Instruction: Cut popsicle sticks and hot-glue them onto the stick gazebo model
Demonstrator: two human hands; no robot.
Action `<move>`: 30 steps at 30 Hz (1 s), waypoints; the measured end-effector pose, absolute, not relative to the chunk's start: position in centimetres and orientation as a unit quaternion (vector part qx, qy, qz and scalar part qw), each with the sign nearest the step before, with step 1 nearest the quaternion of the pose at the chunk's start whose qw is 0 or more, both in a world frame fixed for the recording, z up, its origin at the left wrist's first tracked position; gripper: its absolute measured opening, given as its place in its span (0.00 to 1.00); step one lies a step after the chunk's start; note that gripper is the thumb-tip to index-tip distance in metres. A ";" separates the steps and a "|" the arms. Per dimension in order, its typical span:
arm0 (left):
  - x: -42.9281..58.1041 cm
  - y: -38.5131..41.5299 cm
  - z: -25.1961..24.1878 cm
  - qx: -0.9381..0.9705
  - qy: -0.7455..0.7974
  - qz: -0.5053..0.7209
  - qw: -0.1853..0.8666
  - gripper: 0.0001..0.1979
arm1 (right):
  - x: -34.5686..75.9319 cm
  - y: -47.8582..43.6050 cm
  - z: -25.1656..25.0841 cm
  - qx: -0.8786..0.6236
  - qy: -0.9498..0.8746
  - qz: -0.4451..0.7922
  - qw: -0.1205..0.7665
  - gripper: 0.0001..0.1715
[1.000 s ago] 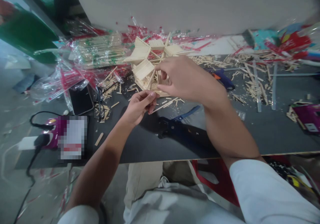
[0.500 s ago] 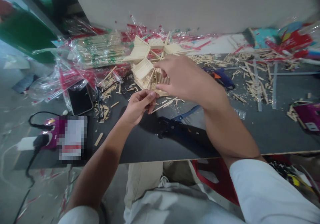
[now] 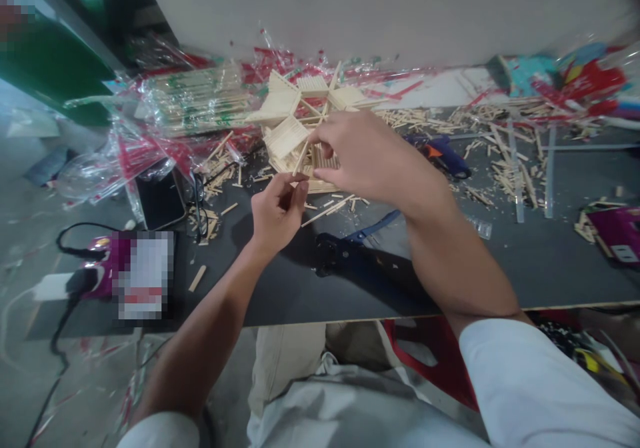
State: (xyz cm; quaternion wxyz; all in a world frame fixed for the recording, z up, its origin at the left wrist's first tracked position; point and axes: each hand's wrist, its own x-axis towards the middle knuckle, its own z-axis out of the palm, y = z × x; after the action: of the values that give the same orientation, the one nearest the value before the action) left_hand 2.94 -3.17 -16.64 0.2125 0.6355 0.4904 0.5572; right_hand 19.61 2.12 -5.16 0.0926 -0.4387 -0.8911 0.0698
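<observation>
A small house model built of thin wooden sticks (image 3: 286, 136), with several slatted roof panels, stands in the middle of the dark table. My right hand (image 3: 363, 155) reaches over its near right side. The index finger touches a roof edge and the thumb lies lower by the front wall, so the fingers grip the model there. Low at the model's front left corner is my left hand (image 3: 277, 208), its thumb and fingers pinched together. Whatever lies in that pinch is too small to make out. Cut stick pieces (image 3: 327, 210) are strewn in front of the base.
A dark blue cutter tool (image 3: 345, 251) lies near the front edge. At right are a blue glue gun (image 3: 447, 155), clear glue sticks (image 3: 515, 168) and scattered sticks. Plastic-wrapped stick bundles (image 3: 195, 98), a phone (image 3: 160, 198) and a purple power strip (image 3: 97, 268) are at left.
My left hand has turned, its knuckles rising and its fingertips coming up nearer the model's front corner. My right hand has stayed almost still against the model.
</observation>
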 end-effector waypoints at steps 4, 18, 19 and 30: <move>2.9 -3.3 -17.1 0.667 0.506 0.533 0.128 0.11 | 19.6 2.3 -5.2 -0.438 -0.891 0.081 0.091 0.07; 2.9 -3.1 -17.3 0.675 0.506 0.524 0.114 0.09 | 19.6 2.6 -5.0 -0.438 -0.887 0.106 0.103 0.04; 2.9 -3.1 -17.3 0.675 0.507 0.523 0.118 0.09 | 19.6 2.6 -4.9 -0.437 -0.887 0.103 0.107 0.05; 3.0 -3.0 -17.4 0.682 0.497 0.527 0.101 0.07 | 20.6 2.8 -3.7 -0.461 -0.859 0.126 0.181 0.09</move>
State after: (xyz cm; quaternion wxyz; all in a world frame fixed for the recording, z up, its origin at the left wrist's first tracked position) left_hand 3.00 -3.04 -17.41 0.1009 0.6821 0.4971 0.5267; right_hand 20.60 2.83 -3.68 0.1810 -0.4613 -0.8595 0.1255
